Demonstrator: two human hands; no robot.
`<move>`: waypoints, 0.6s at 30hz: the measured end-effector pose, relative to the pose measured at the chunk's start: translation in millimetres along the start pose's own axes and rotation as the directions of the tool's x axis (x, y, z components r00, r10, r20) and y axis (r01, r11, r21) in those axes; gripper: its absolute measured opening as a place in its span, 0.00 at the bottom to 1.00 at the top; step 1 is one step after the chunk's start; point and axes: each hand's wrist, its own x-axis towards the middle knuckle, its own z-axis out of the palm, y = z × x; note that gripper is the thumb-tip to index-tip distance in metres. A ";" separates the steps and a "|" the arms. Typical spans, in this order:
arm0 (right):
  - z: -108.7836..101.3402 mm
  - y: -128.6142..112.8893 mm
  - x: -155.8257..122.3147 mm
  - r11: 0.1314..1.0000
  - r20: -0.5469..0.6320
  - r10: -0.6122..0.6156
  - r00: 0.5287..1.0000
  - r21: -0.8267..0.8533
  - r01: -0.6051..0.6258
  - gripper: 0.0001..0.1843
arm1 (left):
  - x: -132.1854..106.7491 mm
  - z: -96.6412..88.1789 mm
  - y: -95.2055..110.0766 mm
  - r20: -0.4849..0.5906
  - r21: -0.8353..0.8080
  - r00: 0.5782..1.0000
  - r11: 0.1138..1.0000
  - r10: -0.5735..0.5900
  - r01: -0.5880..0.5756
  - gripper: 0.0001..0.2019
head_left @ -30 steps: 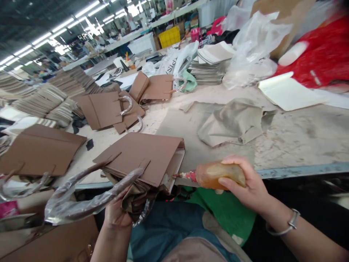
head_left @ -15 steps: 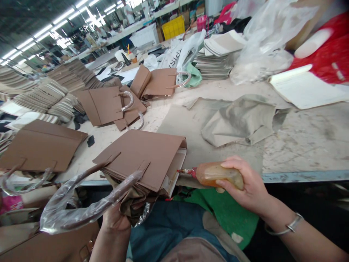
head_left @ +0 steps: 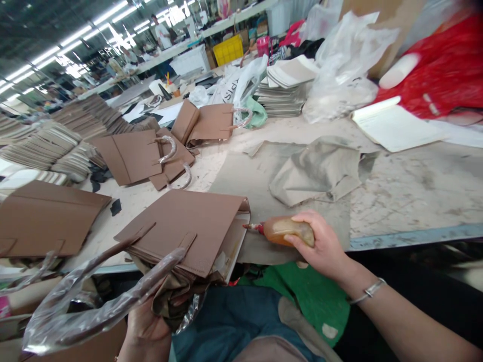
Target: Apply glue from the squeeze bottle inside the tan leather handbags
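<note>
Right hand (head_left: 319, 244) wraps the bottle (head_left: 277, 230), likely soft and best squeezed round its middle, by the near edge of the tabletop (head_left: 415, 196), while the left hand (head_left: 146, 324), fingers hidden so its grip cannot be told, sits under the brown bag (head_left: 188, 226), probably light and stiff-panelled, overhanging that edge.

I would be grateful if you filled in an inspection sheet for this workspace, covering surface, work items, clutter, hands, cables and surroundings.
Surface: table scuffed and stained; crumpled cloth on it.
Work items: brown bag, handle plastic-wrapped; bottle, nozzle at the bag's open side.
Clutter: red plastic, notebook, stacked sheets.
Hands: left hand under the bag, fingers hidden; right hand grips the bottle.
Cables: nothing seen.
Surroundings: ceiling lights, yellow crate, person in the background.
</note>
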 end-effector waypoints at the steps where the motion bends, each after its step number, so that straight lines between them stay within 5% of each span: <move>1: 2.0 2.6 0.8 1.000 -0.015 0.016 1.000 -0.012 -0.016 0.14 | -0.8 2.8 1.2 -0.029 0.035 0.999 0.999 -0.017 0.018 0.10; 8: -1.9 -9.2 -4.4 0.979 0.123 0.089 0.988 0.171 -0.109 0.12 | 1.4 0.6 3.8 -0.160 0.075 0.986 0.996 -0.045 0.058 0.06; 14: 8.6 3.8 2.5 0.984 -0.012 0.175 0.984 0.034 -0.175 0.12 | 7.2 -20.7 4.5 -0.033 0.044 0.999 0.998 -0.032 0.034 0.06; 18: 5.3 1.1 2.3 0.982 0.044 0.171 0.984 0.078 -0.174 0.13 | 9.5 -31.6 9.4 0.020 -0.010 0.999 1.000 -0.030 0.030 0.09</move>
